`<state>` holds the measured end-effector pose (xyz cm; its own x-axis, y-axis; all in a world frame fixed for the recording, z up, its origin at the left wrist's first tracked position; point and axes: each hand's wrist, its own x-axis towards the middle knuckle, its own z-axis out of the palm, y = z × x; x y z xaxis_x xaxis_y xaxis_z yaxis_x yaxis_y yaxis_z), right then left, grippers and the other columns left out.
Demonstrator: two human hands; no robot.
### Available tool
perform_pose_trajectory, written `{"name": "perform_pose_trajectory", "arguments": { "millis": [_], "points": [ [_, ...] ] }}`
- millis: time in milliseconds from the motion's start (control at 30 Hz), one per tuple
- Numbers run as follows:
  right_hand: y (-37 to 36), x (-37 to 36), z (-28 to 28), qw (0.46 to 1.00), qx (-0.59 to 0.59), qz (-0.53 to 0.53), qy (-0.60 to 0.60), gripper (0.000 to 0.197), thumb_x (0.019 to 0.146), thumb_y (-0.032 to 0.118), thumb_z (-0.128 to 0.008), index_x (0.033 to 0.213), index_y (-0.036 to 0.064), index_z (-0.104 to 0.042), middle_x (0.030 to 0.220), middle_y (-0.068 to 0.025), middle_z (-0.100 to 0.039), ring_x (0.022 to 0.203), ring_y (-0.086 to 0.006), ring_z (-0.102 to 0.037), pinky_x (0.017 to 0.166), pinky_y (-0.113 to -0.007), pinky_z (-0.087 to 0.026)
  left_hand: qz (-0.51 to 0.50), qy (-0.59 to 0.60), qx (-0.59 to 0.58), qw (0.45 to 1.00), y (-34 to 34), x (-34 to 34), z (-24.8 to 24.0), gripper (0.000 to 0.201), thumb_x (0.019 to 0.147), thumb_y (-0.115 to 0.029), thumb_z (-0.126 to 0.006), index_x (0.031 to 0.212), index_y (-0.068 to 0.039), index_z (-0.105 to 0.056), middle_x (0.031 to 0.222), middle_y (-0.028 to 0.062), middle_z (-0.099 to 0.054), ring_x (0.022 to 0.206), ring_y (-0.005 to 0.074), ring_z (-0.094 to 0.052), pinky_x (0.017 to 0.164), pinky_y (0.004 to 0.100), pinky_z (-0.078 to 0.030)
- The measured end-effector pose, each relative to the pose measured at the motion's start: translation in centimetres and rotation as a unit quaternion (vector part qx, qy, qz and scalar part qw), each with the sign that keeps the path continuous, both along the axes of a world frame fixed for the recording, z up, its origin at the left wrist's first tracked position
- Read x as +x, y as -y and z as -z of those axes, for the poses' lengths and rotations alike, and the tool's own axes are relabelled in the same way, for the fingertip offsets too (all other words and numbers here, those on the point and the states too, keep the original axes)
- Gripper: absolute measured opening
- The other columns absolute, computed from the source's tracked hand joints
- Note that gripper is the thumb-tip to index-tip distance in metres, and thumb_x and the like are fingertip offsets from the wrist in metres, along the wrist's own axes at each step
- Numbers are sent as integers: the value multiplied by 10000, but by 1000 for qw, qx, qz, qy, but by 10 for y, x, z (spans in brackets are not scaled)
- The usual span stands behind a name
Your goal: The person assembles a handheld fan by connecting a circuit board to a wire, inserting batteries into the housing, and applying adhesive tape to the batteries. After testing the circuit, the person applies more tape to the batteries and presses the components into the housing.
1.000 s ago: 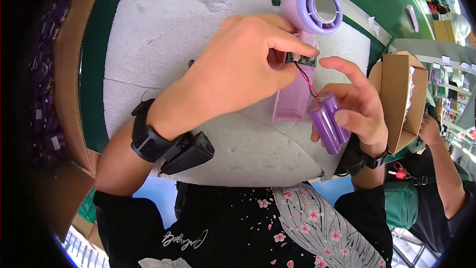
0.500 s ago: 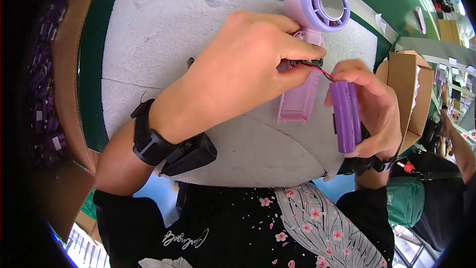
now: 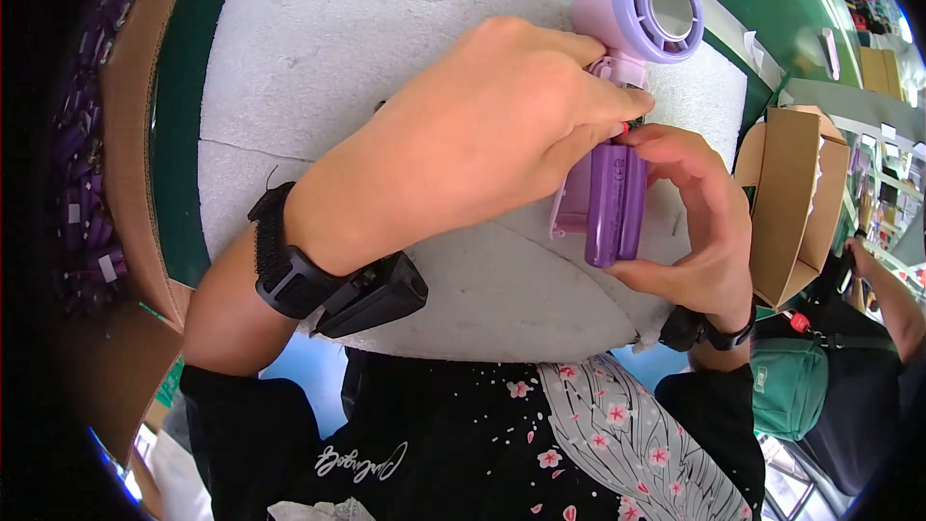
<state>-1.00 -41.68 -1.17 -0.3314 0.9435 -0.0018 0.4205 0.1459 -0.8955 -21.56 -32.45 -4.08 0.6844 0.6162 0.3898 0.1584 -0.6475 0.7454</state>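
We held a pair of purple cylindrical cells (image 3: 617,207), side by side, in the right hand (image 3: 721,217), whose thumb pressed the lower end while bent fingers met the upper end. The cells lay lengthwise over the pink handle shell (image 3: 573,203) of a handheld fan (image 3: 608,10), near the right edge of the white foam slab (image 3: 338,48); how far they sat inside it, we could not tell.

Our left hand (image 3: 511,106) reached across the slab, thumb and index finger pinching the fan at its small circuit board (image 3: 634,123), just above the cells, where a bit of red wire (image 3: 622,128) showed. Its other fingertips were mostly hidden. The round fan head, with its silvery disc (image 3: 670,10), pointed toward the slab's far right corner.

We wore a black strap (image 3: 280,270) with a black device (image 3: 381,294) on the left wrist, and a black band (image 3: 730,333) on the right one. Beyond the slab's left edge stood a carton (image 3: 135,87) of purple cylinders (image 3: 82,164); beyond its right edge, an open cardboard box (image 3: 786,203). Farther right we saw a co-worker's forearm (image 3: 892,299) and a green bag (image 3: 786,386).
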Motion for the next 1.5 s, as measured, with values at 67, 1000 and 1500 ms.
{"name": "perform_pose_trajectory", "arguments": {
  "millis": [67,1000,1500],
  "points": [
    [1,-1,1,1000,18,6,23,694,546,18,-845,1180,6,-562,1197,-137,-563,962,-233,-593,810,-323,-499,2,3,2,1000,-1,3,1,279,784,-2,-660,1056,-58,-695,944,174,-651,729,304,-650,623,316,-508],
    [8,14,-12,961,126,45,240,510,571,44,-829,1032,-54,-635,1280,-247,-557,1032,-355,-617,860,-384,-498,29,-11,-3,1000,-16,42,-1,258,807,-44,-651,1061,-66,-690,854,159,-633,716,312,-614,610,352,-468],
    [9,17,2,960,179,44,210,329,574,-31,-828,690,4,-522,1252,-277,-558,969,-293,-640,832,-388,-546,34,6,-105,994,-13,41,-1,289,799,-37,-694,1087,-62,-695,995,131,-697,849,225,-688,754,302,-550]
  ]
}}
